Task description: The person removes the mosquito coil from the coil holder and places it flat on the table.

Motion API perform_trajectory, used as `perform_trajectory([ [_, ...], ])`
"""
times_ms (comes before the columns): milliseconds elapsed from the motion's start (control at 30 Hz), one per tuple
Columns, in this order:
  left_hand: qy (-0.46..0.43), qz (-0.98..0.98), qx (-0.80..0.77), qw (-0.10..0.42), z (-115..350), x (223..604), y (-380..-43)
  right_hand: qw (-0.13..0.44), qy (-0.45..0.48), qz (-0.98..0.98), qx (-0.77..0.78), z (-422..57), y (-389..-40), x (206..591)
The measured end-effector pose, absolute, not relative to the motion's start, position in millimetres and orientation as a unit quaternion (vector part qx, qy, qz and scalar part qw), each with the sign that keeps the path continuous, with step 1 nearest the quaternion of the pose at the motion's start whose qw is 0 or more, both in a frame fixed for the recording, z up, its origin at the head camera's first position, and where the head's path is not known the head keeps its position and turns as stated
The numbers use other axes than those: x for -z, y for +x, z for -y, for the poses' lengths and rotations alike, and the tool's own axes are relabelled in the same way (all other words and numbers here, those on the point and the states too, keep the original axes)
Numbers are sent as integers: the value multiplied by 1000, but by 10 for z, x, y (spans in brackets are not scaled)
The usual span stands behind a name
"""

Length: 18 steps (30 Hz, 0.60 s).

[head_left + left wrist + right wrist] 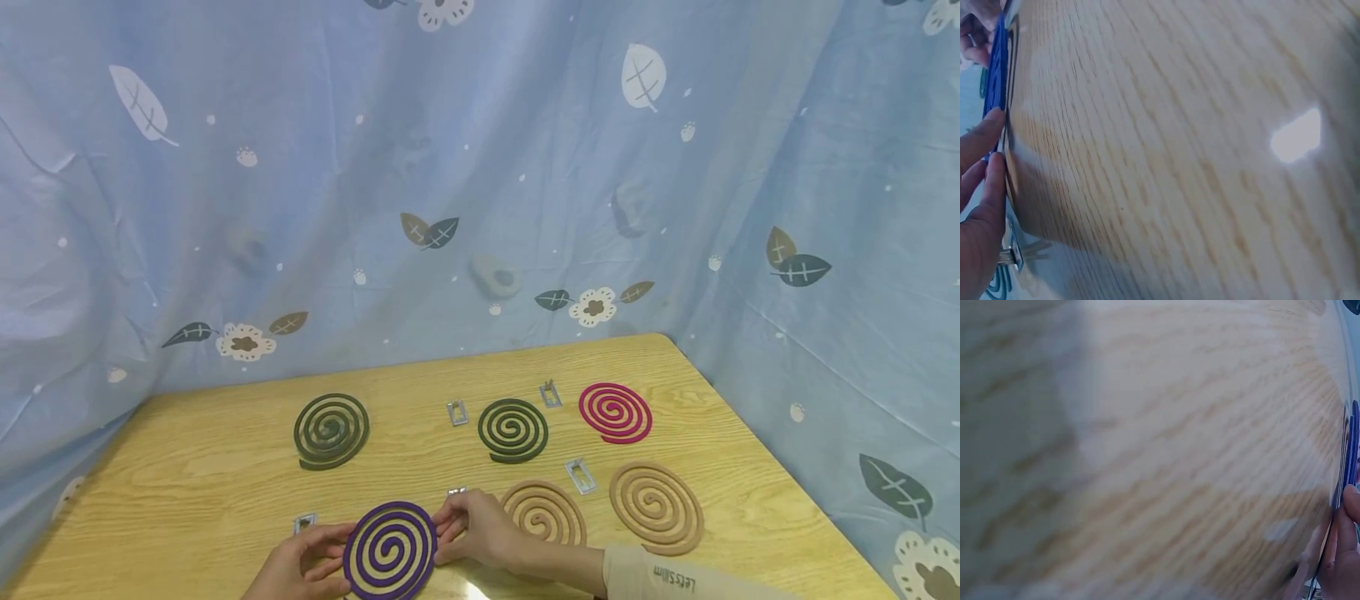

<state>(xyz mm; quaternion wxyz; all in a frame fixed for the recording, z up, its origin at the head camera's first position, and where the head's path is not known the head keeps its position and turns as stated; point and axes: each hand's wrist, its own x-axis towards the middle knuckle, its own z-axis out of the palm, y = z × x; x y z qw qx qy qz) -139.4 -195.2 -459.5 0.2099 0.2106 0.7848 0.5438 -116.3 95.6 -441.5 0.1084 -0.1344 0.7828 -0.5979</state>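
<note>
A purple mosquito coil [391,550] is held flat between both hands, low in the head view. My left hand [306,565] pinches its left edge, and my right hand [480,532] grips the right edge with thumb and fingers. In the left wrist view the coil [997,75] appears edge-on, with the left fingers [985,134] at its rim. The right wrist view shows the coil [1352,447] at the far right beside the right hand [1342,544]. A metal stand [305,522] lies just behind the left hand; another stand [457,492] is partly hidden behind the right.
Two dark green coils [332,431] [513,430], a magenta coil [616,412] and two tan coils [656,508] [543,512] lie on the wooden table [202,475]. More metal stands [581,476] lie among them. A patterned blue cloth [337,208] hangs behind.
</note>
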Motion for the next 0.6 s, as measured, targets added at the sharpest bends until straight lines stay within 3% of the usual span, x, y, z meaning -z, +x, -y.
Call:
perform_trajectory([
  [600,205,-795,-537,196,1929,4612,-1392,107,-124,-792,588,-914,-1188,4397],
])
